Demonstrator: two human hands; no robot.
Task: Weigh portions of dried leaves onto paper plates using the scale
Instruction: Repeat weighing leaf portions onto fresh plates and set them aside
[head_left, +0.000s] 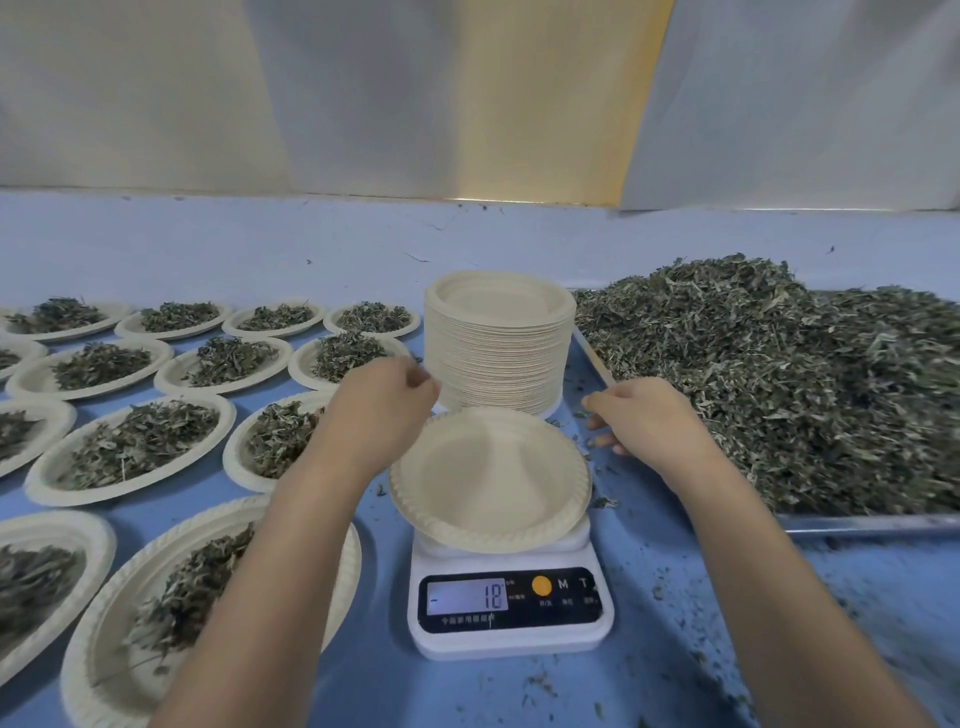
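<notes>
An empty paper plate (491, 480) sits slightly tilted on the white digital scale (511, 608), whose display shows 18. My left hand (387, 402) is at the plate's far left rim with fingers curled, gripping that edge. My right hand (641, 418) hovers beside the plate's right side, over the near corner of the metal tray (857, 522). Its fingers are loosely curled and hold nothing. The tray carries a big heap of dried leaves (779, 384). A tall stack of paper plates (498, 343) stands just behind the scale.
Several paper plates filled with leaves (137, 441) cover the blue table (675, 597) to the left, one lying under my left forearm. Leaf crumbs are scattered right of the scale. A pale wall rises behind the table.
</notes>
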